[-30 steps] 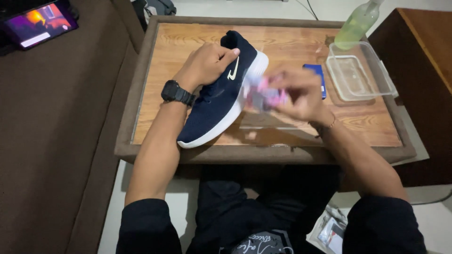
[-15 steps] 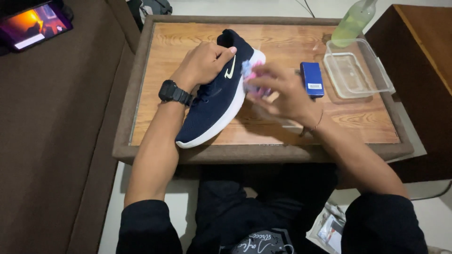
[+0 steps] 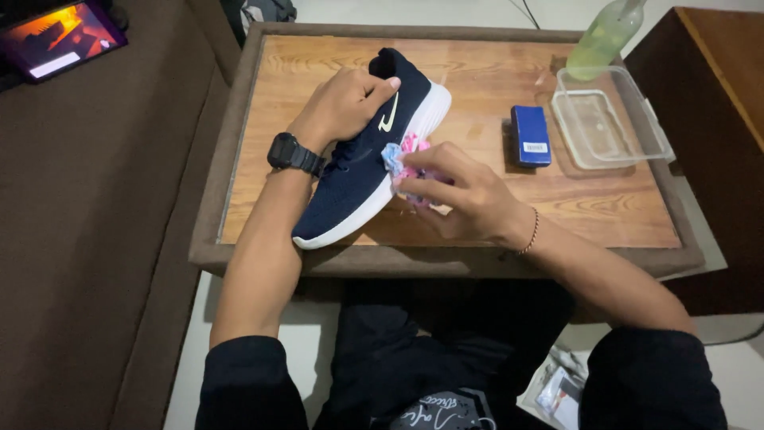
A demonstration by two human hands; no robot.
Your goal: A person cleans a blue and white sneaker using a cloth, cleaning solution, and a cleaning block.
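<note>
A navy sneaker [image 3: 350, 179] with a white sole lies slanted on the wooden table [image 3: 477, 87], toe toward me. My left hand [image 3: 344, 102], with a black watch at the wrist, grips the shoe's heel and collar from above. My right hand [image 3: 455, 193] holds a crumpled pink and blue cloth [image 3: 402, 158] and presses it against the white sole on the shoe's right side, about midway along.
A small blue box [image 3: 530, 134] lies right of the shoe. A clear plastic container [image 3: 611, 127] sits at the table's right, a pale green bottle [image 3: 603, 40] behind it. A lit tablet [image 3: 60, 36] rests on the brown surface at far left. A dark cabinet [image 3: 720, 119] stands right.
My right hand has brought the cloth from above the table's middle to the shoe's sole, uncovering the blue box. The left hand keeps its hold on the heel.
</note>
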